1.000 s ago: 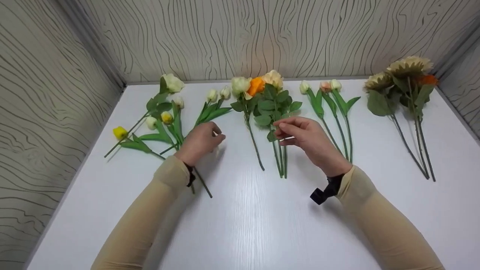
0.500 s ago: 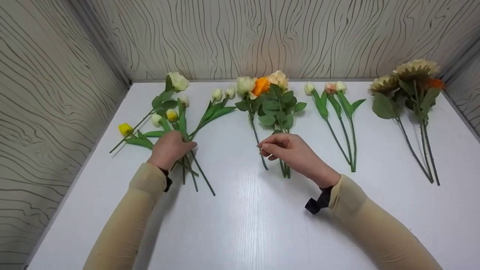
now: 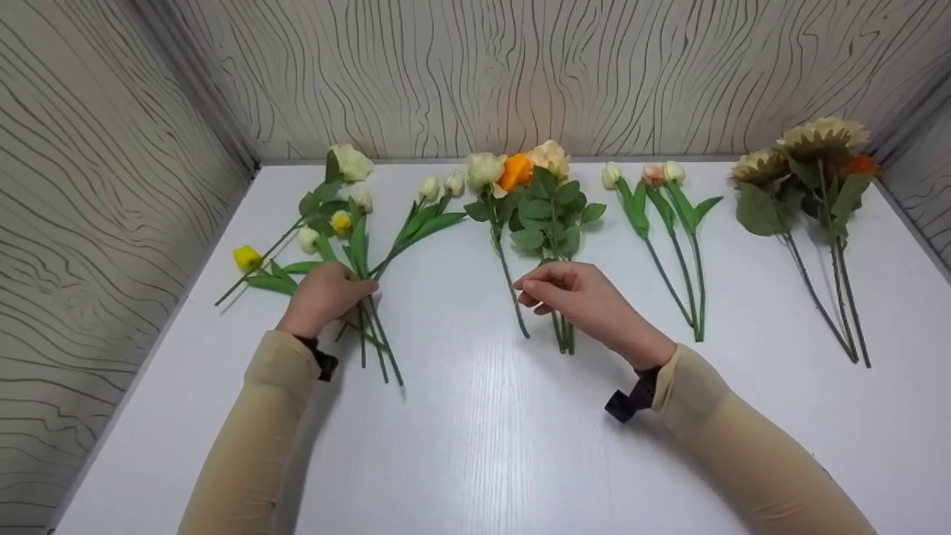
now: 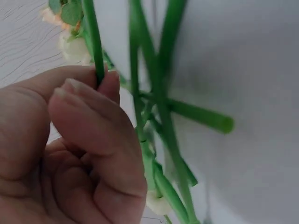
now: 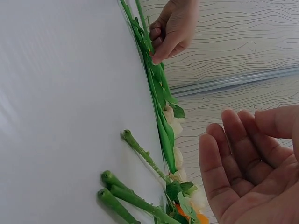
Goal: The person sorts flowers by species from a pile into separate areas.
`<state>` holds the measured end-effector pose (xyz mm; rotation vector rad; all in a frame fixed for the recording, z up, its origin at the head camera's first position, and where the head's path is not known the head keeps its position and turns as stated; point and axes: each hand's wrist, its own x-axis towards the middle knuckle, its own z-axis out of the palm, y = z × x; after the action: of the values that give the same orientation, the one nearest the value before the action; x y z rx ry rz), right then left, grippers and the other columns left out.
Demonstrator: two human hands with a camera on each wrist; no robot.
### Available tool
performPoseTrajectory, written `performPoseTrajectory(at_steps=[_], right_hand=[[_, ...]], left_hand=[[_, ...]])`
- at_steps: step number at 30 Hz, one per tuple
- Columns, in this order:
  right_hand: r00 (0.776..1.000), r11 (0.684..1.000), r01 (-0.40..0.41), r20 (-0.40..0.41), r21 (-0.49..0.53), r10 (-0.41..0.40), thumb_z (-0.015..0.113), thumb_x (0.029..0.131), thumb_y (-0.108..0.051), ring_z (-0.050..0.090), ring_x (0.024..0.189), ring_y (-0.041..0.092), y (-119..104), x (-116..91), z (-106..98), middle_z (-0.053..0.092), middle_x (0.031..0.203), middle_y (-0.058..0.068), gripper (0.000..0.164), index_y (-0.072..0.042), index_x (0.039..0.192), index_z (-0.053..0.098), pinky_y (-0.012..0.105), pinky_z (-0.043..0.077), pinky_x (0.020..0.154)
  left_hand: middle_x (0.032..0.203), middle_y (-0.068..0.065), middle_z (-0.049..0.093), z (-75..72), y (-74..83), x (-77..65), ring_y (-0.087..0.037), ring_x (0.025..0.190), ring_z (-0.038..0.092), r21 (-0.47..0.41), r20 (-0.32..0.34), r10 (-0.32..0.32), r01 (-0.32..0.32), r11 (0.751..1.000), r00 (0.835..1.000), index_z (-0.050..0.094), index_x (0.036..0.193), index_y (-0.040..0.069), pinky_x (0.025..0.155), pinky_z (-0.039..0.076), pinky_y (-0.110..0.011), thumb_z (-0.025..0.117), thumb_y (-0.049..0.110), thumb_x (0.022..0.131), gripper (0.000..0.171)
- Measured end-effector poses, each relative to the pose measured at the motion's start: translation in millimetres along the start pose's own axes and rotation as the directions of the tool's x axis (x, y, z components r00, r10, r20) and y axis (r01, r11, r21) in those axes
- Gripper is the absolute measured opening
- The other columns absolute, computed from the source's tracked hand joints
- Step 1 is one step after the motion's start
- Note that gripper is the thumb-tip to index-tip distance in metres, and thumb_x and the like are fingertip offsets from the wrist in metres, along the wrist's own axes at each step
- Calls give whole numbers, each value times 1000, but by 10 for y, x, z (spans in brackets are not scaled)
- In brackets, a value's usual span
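My left hand (image 3: 323, 297) is over the crossed stems of the tulips at the table's left. In the left wrist view its thumb and forefinger pinch one green tulip stem (image 4: 95, 42); several other stems (image 4: 159, 93) cross beside it. Around this hand lie a yellow tulip (image 3: 247, 258), a yellow-and-white tulip (image 3: 340, 222) and white tulips (image 3: 429, 188). Which bloom belongs to the pinched stem cannot be told. My right hand (image 3: 579, 297) hovers over the middle stems, fingers loosely bent. The right wrist view shows that hand (image 5: 252, 172) holding nothing.
Behind the right hand lie a pale green rose (image 3: 484, 169), an orange flower (image 3: 515, 172) and a peach bloom (image 3: 550, 157). Farther right are tulips (image 3: 652, 175), then large cream flowers (image 3: 823, 134). A patterned wall (image 3: 475, 74) borders the white table (image 3: 475, 461).
My left hand has moved left and nearer, down onto the tulip stems, and now pinches one. A stem's lower end has shifted left. My right hand has come slightly left and nearer.
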<state>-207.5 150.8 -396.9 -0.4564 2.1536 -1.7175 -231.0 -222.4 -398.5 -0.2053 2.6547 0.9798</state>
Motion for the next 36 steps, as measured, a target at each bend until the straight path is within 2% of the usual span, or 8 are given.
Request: performPoseTrajectory(at_steps=[5, 11, 14, 18, 21, 25, 29, 36], right_hand=[[1000, 1000, 4, 0, 11, -4, 64, 103, -28, 62, 112, 43, 13, 10, -5, 70, 116, 17, 31, -4, 121, 71, 38, 56, 92], [1000, 1000, 18, -2, 8, -18, 65, 103, -25, 65, 107, 35, 14, 16, -19, 70, 116, 20, 33, 2, 122, 69, 37, 57, 90], [1000, 1000, 22, 0, 0, -22, 66, 102, -24, 66, 105, 32, 17, 15, -28, 71, 114, 17, 33, 2, 123, 69, 36, 58, 88], [1000, 1000, 1, -10, -26, -1, 69, 101, -29, 66, 104, 35, 9, 10, -45, 72, 112, 15, 32, -6, 123, 72, 38, 58, 84], [999, 998, -24, -28, -50, 23, 71, 98, -36, 65, 101, 41, -3, 6, -60, 72, 111, 17, 34, -13, 123, 74, 42, 57, 82], [998, 999, -33, -49, -35, 32, 74, 96, -36, 65, 99, 42, 9, 21, -64, 72, 109, 15, 37, -9, 123, 73, 41, 57, 81], [997, 1000, -18, -77, -4, 18, 76, 95, -31, 66, 98, 37, 35, 39, -68, 72, 106, 13, 34, -5, 118, 73, 37, 59, 78], [991, 999, -20, -129, 38, 25, 76, 95, -24, 69, 90, 30, 73, 51, -62, 72, 104, 20, 34, 2, 116, 70, 37, 60, 77]], left_hand=[[61, -1, 50, -73, 66, -89, -18, 59, 50, -68, -35, 73, -75, 995, 997, 60, 74, 7, 59, 44, -34, 67, 33, 100, 37], [87, -13, 66, 48, 408, -120, -24, 75, 66, -254, -49, 167, -174, 951, 985, 66, 97, 3, 78, 59, -45, 65, 32, 102, 30], [94, -18, 67, 203, 642, -56, -27, 80, 70, -392, -58, 224, -228, 891, 973, 68, 103, 1, 79, 61, -44, 66, 30, 102, 29], [94, -20, 66, 450, 973, 26, -28, 81, 71, -558, -92, 302, -300, 773, 949, 69, 103, 0, 76, 62, -38, 68, 27, 101, 26], [93, -20, 65, 616, 1187, 50, -28, 81, 70, -632, -119, 364, -353, 690, 924, 69, 104, 0, 76, 62, -38, 69, 26, 100, 27], [93, -18, 65, 778, 1340, 46, -28, 84, 69, -681, -146, 446, -416, 602, 883, 68, 106, -1, 78, 62, -40, 69, 28, 100, 30], [94, -16, 65, 880, 1398, 41, -28, 86, 69, -697, -161, 484, -446, 561, 860, 69, 107, 2, 80, 61, -40, 69, 29, 100, 28], [99, -16, 69, 971, 1438, 60, -29, 90, 71, -734, -171, 470, -430, 525, 866, 73, 110, 4, 81, 61, -39, 72, 25, 98, 24]])
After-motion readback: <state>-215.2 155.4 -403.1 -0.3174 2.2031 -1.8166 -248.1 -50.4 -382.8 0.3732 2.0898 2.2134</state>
